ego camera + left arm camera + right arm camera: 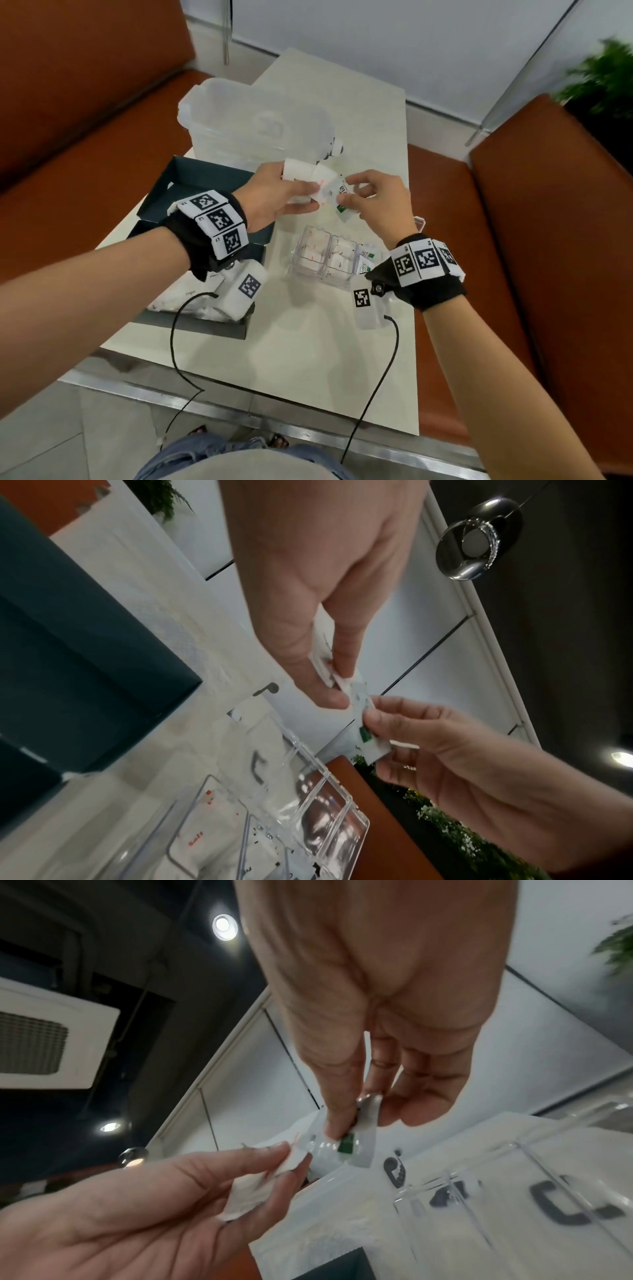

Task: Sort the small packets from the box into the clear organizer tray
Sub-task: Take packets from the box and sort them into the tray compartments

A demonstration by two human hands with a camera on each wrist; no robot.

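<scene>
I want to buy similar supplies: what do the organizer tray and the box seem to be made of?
Organizer tray: apparently clear hard plastic, glossy; you see the packets through its walls, and its edges catch glints. Box: probably matte dark teal cardboard, with flat, thin, unshiny walls.

Print on the fanned packets [313,186] blurs, unreadable.

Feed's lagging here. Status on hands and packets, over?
Left hand grips a fan of white packets. Right hand pinches green-marked packet from it. Clear organizer tray below, partly filled; nothing blocking.
</scene>
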